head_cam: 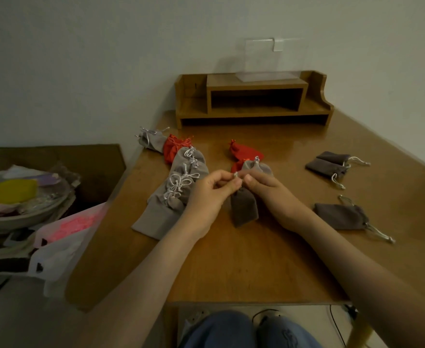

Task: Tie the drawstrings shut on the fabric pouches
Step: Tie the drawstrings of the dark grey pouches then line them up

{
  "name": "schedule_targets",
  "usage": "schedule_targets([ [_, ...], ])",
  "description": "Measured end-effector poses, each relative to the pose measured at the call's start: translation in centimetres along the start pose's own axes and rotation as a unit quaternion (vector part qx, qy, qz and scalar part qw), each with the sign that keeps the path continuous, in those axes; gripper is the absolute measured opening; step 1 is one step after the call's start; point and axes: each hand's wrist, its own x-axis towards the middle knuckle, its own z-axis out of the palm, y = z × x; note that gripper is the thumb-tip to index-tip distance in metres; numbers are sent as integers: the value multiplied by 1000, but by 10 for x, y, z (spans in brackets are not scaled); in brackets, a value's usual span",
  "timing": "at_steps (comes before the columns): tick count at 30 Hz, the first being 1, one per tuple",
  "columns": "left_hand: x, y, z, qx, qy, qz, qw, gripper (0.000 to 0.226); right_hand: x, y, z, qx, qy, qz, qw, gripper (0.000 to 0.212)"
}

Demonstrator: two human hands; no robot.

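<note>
A small dark grey pouch point(244, 209) hangs below my two hands over the middle of the wooden table point(244, 267). My left hand point(211, 190) and my right hand point(269, 189) meet above it, each pinching its pale drawstring point(235, 175) between thumb and fingers. To the left lies a row of several light grey pouches point(178, 189) with tied white cords, plus a red one point(172, 149). Beyond my hands sit a red pouch point(244, 150) and a light grey pouch point(256, 167). Dark grey pouches lie at the right point(329, 164) and nearer point(342, 216), cords loose.
A wooden desk organiser point(254, 101) with a clear plastic stand point(266, 61) stands at the table's back against the wall. Left of the table a lower surface holds a bowl point(23, 212), plastic bags point(63, 244) and clutter. My knees show under the front edge.
</note>
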Motion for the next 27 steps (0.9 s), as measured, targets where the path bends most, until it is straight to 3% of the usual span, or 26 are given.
schedule_targets([
  [2, -1, 2, 0, -9, 13, 7, 1000, 7, 0, -1, 0, -22, -25, 27, 999, 27],
  [10, -3, 10, -1, -172, -6, -71, 982, 11, 1, -1, 3, -139, 15, 50, 989, 25],
  [19, 0, -2, 0, 45, 16, -38, 998, 12, 3, -3, -2, 54, 66, 68, 994, 31],
  [23, 1, -4, -1, 103, 26, -11, 994, 13, 6, -6, -2, 68, 106, 109, 986, 26],
  [27, 2, -7, -1, 141, 60, -5, 988, 11, 2, -10, -8, 66, 70, 137, 986, 24],
])
